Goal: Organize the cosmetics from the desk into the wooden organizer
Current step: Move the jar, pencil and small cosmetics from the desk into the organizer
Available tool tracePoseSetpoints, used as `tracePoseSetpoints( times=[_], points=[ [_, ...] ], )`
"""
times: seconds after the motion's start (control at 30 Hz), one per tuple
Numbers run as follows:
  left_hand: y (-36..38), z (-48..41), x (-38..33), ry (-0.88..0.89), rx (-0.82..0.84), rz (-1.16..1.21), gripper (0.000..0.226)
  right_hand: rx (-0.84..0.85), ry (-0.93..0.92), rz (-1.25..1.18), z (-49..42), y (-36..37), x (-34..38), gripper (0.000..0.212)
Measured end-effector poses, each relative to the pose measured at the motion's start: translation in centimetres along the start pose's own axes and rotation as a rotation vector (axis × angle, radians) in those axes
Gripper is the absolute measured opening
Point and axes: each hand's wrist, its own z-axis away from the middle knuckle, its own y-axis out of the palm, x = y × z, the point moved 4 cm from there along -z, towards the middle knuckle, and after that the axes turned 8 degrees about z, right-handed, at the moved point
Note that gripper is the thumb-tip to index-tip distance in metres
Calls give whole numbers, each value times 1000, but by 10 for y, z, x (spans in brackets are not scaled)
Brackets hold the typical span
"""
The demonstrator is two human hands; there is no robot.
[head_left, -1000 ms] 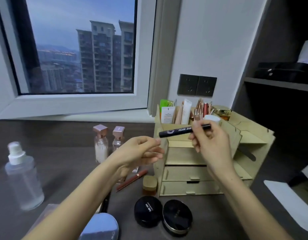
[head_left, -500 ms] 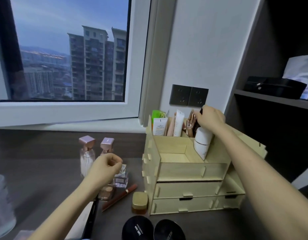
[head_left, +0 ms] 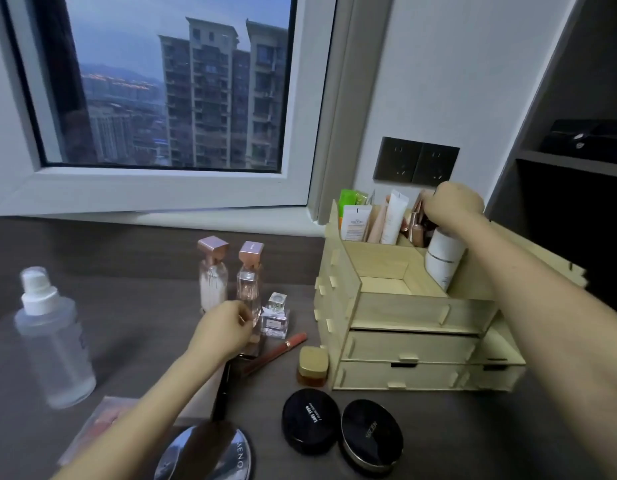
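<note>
The wooden organizer (head_left: 404, 317) stands at the right of the dark desk, with tubes (head_left: 393, 216) and a white bottle (head_left: 442, 258) in its top compartments. My right hand (head_left: 452, 202) reaches down into the back compartment, shut on a black pen (head_left: 435, 192); only its dark tip shows by the thumb. My left hand (head_left: 224, 327) hovers with curled fingers just in front of a pink-capped perfume bottle (head_left: 250, 271) and holds nothing. Beside that bottle are a second perfume bottle (head_left: 213, 271), a small square perfume (head_left: 274, 317), a red lip pencil (head_left: 283, 348) and a gold jar (head_left: 312, 365).
Two black compacts (head_left: 309, 420) (head_left: 371, 434) lie at the front of the desk. A clear spray bottle (head_left: 54, 334) stands at the left. A round silver mirror case (head_left: 203, 455), a black stick (head_left: 222, 393) and a pink packet (head_left: 99, 420) lie under my left arm. Dark shelves rise at the right.
My right hand carried the black pen from in front of me to the organizer's back compartment. My left hand dropped toward the perfume bottles and closed.
</note>
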Motion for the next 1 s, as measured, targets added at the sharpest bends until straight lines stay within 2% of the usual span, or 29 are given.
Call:
tracePoseSetpoints(
  times=[0.1, 0.17, 0.33, 0.4, 0.53, 0.57, 0.67, 0.7, 0.77, 0.87, 0.93, 1.0],
  points=[
    [3, 4, 12, -5, -3, -71, 13, -127, 79, -290, 5, 4, -5, 31],
    [6, 7, 15, -5, 27, -101, 17, -161, 66, -345, 6, 3, -8, 32],
    [27, 9, 6, 55, 228, -205, 19, 39, -39, -149, 3, 7, -10, 30],
    [35, 9, 3, 83, 235, -284, 16, 86, -63, -111, 4, 1, -6, 24],
    [47, 10, -1, 124, 243, -434, 12, 102, -84, -141, -3, -7, -9, 35],
    [49, 11, 0, 125, 269, -479, 17, 96, -82, -159, -4, -6, -10, 37],
    [58, 6, -4, 252, 357, -601, 54, 103, -95, -168, -2, 2, -13, 44],
    [57, 7, -8, 270, 358, -611, 54, 103, -99, -173, -2, 3, -14, 43],
    [52, 9, -13, 202, 305, -589, 36, 133, -116, -170, -2, 4, -13, 40],
    [48, 11, -7, 109, 276, -517, 21, 182, -158, -185, -5, 0, -11, 34],
    [38, 14, -7, 79, 276, -480, 5, 106, -160, -204, -8, -11, -13, 29],
    [27, 17, -10, 75, 274, -434, 27, -13, -145, -191, -11, -28, -17, 32]
  ],
)
